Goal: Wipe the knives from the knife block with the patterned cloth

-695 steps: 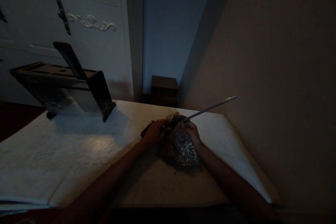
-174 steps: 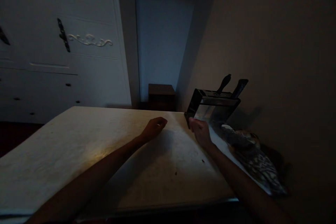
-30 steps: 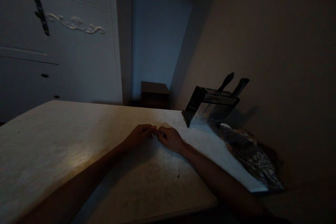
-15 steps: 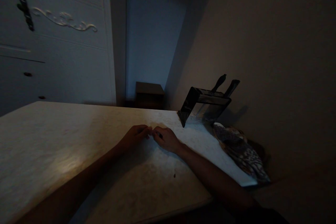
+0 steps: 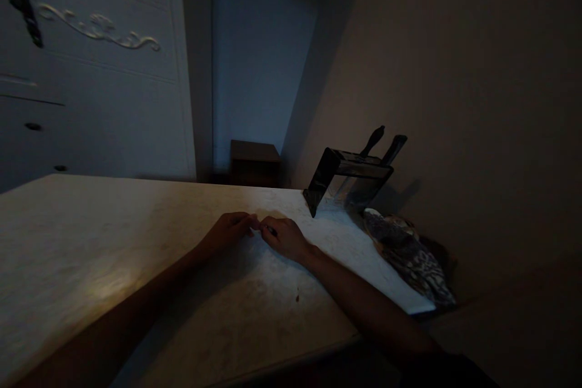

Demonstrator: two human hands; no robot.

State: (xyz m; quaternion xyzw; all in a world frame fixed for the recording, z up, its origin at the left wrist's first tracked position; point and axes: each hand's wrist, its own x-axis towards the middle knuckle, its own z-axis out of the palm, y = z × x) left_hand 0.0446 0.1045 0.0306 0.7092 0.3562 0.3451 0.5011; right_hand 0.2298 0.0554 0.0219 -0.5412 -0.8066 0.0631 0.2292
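Both my hands rest on the pale table top (image 5: pixel 113 254) near its middle, fingertips meeting. My left hand (image 5: pixel 227 231) lies with its fingers curled and pinched toward the right one. My right hand (image 5: pixel 284 236) is closed, and a small dark thing shows between its fingers; the light is too dim to name it. A black knife block (image 5: pixel 348 179) with two dark handles sticking up stands on the table behind my right hand. A patterned cloth (image 5: pixel 407 254) lies crumpled at the table's right edge.
A plain wall runs close along the right side of the table. White cabinet doors (image 5: pixel 91 73) with a scroll ornament and small knobs stand behind on the left. A small dark wooden stand (image 5: pixel 254 160) sits in the far corner. The room is very dim.
My hands stay together in the same pose. The view has swung a little to the right, so the block, cloth and cabinet sit further left in the picture.
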